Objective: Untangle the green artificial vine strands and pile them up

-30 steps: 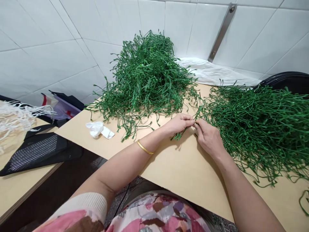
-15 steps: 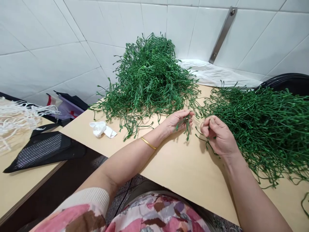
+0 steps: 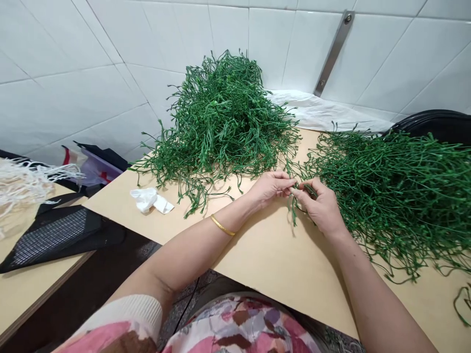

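Two heaps of green plastic sprigs lie on a tan table (image 3: 272,264): one pile (image 3: 224,117) at the back centre, another pile (image 3: 390,191) spread to the right. My left hand (image 3: 270,189), with a gold bangle on its wrist, and my right hand (image 3: 320,206) meet fingertip to fingertip at the near edge of the right pile. Both pinch a small green sprig (image 3: 296,203) whose strands hang down between them. The fingers of both hands are curled closed on it.
A crumpled white tissue (image 3: 149,199) lies on the table's left part. A white plastic sheet (image 3: 324,110) runs along the tiled wall. A black mesh bag (image 3: 55,235) and white strands (image 3: 22,179) sit on a second table at left. A black chair back (image 3: 434,122) shows at right.
Half a second ago my hands were apart, each with a bit of sprig. They have come together again, fingertips touching over one sprig.
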Motion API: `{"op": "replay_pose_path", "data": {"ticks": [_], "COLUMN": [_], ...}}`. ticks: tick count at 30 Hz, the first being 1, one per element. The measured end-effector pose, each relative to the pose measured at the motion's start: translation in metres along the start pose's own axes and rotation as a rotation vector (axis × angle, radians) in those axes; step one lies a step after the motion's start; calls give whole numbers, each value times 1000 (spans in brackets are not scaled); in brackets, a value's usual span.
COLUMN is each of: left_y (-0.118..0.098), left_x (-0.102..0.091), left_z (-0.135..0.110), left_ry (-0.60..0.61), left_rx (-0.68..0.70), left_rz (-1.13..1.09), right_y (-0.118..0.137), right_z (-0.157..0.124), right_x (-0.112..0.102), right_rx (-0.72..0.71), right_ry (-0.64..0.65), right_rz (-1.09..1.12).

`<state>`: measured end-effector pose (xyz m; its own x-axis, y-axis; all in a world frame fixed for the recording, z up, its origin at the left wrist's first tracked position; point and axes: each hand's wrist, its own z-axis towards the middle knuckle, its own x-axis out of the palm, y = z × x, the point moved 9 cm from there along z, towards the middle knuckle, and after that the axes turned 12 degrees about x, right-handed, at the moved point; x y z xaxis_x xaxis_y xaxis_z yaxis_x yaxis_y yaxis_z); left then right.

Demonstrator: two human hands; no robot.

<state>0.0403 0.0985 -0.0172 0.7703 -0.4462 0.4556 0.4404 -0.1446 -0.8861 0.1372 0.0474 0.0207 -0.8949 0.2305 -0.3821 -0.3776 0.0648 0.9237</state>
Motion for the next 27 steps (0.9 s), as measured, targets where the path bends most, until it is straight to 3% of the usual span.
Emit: {"op": "replay_pose_path", "data": {"ticks": [5, 12, 22, 27], "left_y": [3, 4, -2, -4], "left_x": [5, 7, 11, 7], "left_z": [-3, -6, -8, -9], "left_ry": [76, 87, 87, 10], "left_rx": [-44, -56, -14, -38], "left_rz": [57, 74, 199, 179], "right_y": [-6, -32, -28, -29], "right_z": [4, 6, 6, 4], "right_x": [1, 15, 16, 17], "right_rx": [20, 327, 268, 282], "right_ry": [37, 199, 203, 212], "right_rz": [68, 463, 412, 410]}}
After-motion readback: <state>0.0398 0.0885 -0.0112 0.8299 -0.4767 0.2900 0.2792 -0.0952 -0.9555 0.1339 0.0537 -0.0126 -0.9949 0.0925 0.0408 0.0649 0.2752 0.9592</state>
